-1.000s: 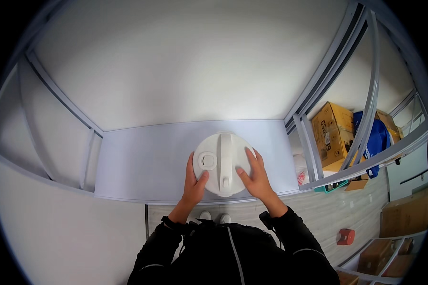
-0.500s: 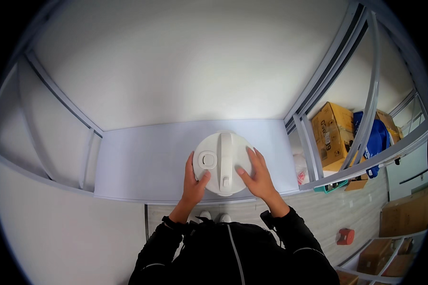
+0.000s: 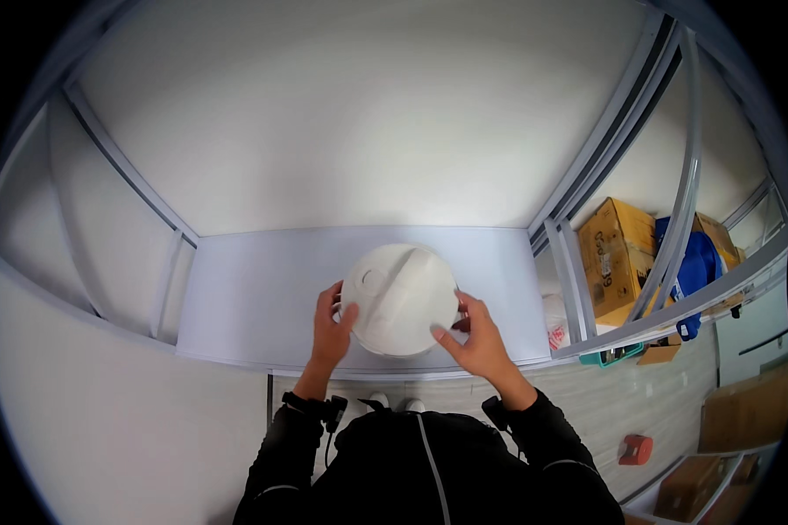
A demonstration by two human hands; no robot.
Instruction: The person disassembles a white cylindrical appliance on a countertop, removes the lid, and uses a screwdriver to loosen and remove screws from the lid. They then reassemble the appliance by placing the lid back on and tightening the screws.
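Observation:
A round white appliance (image 3: 394,311) with a handle across its top and a ring-shaped part at its left sits on the pale grey counter (image 3: 254,297), its top smeared by motion, its handle slanting up to the right. My left hand (image 3: 331,331) curls round the left edge, thumb at the near rim. My right hand (image 3: 477,341) grips the right side, thumb on the lower rim and fingers bent behind it, partly hidden.
A white back wall (image 3: 359,114) stands behind the counter, between metal frames (image 3: 162,289). At right lie cardboard boxes (image 3: 613,258), a blue bag (image 3: 696,280) and a teal basket (image 3: 608,354); a red stool (image 3: 635,451) stands on the floor.
The appliance's handle has turned clockwise from upright in the picture to slanting, and its top is now blurred. My left hand has shifted left; my right hand has moved lower on the rim.

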